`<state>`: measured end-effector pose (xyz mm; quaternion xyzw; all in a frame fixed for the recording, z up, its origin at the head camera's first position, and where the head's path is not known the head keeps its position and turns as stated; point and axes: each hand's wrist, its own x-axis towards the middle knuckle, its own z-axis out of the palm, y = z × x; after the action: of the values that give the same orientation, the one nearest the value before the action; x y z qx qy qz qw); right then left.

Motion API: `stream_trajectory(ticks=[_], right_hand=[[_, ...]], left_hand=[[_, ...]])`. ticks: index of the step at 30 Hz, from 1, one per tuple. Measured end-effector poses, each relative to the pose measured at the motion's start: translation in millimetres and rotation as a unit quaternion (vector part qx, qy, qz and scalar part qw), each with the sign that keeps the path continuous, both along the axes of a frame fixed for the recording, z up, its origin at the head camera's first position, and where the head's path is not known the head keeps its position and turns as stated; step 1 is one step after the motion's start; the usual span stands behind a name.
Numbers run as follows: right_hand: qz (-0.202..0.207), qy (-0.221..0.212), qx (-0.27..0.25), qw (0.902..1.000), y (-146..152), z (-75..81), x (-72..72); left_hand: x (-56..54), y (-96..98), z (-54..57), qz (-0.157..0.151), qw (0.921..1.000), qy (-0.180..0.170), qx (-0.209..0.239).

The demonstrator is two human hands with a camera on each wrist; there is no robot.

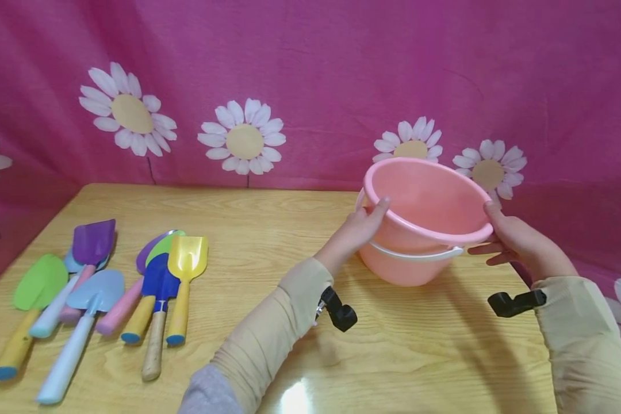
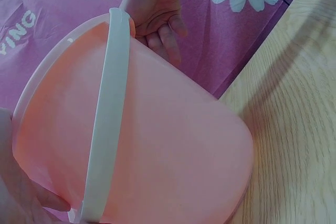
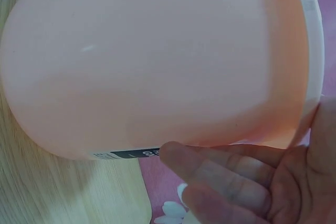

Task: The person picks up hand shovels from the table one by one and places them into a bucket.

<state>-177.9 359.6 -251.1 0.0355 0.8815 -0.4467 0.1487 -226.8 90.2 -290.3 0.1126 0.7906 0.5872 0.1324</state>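
A pink plastic bucket [image 1: 406, 269] is at the right of the table, its mouth up and tilted and its base close over the wood. My left hand [image 1: 354, 236] grips the near left of the rim, thumb on top and fingers below. On the opposite side, my right hand [image 1: 522, 244] holds the rim under its thumb, with the other fingers spread beneath. The white carry handle [image 2: 109, 124] hangs down across the side facing me. In the right wrist view, a dark printed label [image 3: 134, 153] shows on the wall beside my fingertips.
Two clusters of toy shovels lie on the left of the wooden table [image 1: 269, 276], among them a green one [image 1: 41, 282], a purple one [image 1: 94, 241] and a yellow one [image 1: 188, 259]. A magenta flowered cloth [image 1: 315, 86] hangs behind the table and round its sides.
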Motion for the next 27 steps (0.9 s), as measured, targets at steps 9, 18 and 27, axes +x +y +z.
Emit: stream_trajectory(ticks=[9,18,27], right_hand=[[0.014,0.008,0.006,0.9999,-19,0.3,-2.6],[0.029,0.013,0.013,0.9994,-26,-4.0,-5.1],[0.032,0.011,0.02,0.9992,-29,-3.0,-7.8]], left_hand=[[4.9,-22.4,-1.5,0.003,0.9997,0.01,0.022],[6.1,-32.2,-2.3,0.001,0.9996,0.001,0.026],[2.9,-34.5,-5.4,-0.004,0.9995,0.004,0.03]])
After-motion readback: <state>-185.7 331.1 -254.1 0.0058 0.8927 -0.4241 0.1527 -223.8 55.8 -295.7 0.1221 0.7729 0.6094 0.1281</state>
